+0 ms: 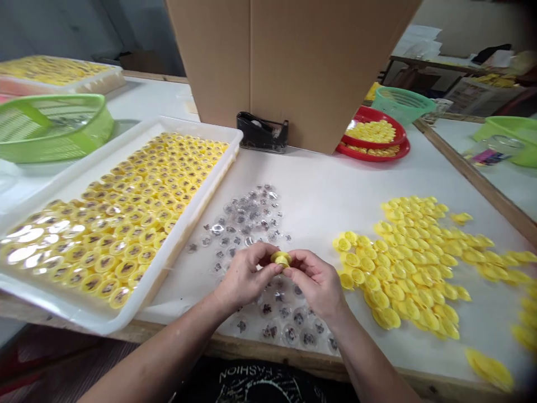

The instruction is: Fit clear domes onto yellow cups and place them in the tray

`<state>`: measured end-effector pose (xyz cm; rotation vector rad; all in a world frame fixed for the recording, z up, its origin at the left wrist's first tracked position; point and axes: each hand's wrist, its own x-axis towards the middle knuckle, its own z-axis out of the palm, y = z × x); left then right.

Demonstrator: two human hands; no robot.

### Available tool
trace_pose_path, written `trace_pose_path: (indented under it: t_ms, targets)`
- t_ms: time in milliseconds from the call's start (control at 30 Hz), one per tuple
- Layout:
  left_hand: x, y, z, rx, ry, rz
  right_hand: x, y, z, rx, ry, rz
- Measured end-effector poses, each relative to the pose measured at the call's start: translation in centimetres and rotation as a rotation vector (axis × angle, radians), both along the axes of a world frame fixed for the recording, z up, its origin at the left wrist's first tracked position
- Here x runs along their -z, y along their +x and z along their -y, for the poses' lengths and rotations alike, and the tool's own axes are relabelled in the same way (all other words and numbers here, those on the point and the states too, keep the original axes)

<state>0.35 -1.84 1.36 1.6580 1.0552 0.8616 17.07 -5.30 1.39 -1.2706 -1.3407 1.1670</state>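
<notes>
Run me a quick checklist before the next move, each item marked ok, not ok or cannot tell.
1. Yellow piece gripped by left hand and right hand: ok.
2. Anything fitted inside that piece: cannot tell, the hands partly hide it.
3. Clear discs lying singly: not ok, several overlap.
4. Loose yellow pieces near the right hand: ok, spread to its right.
5. Printed yellow pieces within the white tray: ok, prints facing up.

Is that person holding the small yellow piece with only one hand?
No, the left hand and right hand both grip the small yellow piece.
</notes>
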Motion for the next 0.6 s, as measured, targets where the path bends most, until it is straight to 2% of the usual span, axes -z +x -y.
trace_pose_path:
  t_ms: [67, 200, 267, 333, 400, 467, 500, 533, 600]
  targets:
    - [0.3, 0.4, 0.1, -0.006, -0.096, 0.071, 0.4, 0.3, 0.1, 0.040, -0.061, 0.000]
    - [0.3, 1.4, 0.7, 0.048, -0.305, 0.442, 1.3, 0.7, -0.3, 0.136, -0.134, -0.074]
    - [-0.8, 1.0, 0.8, 0.082, -0.327, 0.519, 1.3, 0.8, -0.5, 0.125, -0.142, -0.153]
    - [-2.7, -1.0, 0.2, 0.053, -0.288, 0.478, 1.1, 0.8, -0.5, 0.083, -0.153, -0.202]
    - [-5.0, -5.1, -1.4, -0.064, -0.175, 0.341, 1.0, 1.2, -0.4, 0.081, -0.162, -0.190]
    - [-7.3, -11.1, -4.0, -0.229, -0.015, 0.092, 1.2, 1.8, -0.4, 0.123, -0.166, -0.129]
    - [-8.2, -14.6, -5.5, -0.357, 0.056, -0.043, 1.4, 2.1, -0.5, 0.145, -0.161, -0.096]
    - [-8.8, -18.0, -7.0, -0.454, 0.084, -0.192, 1.7, 2.5, -0.6, 0.160, -0.151, -0.071]
    - [-9.5, -24.2, -9.4, -0.553, 0.024, -0.511, 2.3, 2.9, -0.9, 0.186, -0.113, -0.046]
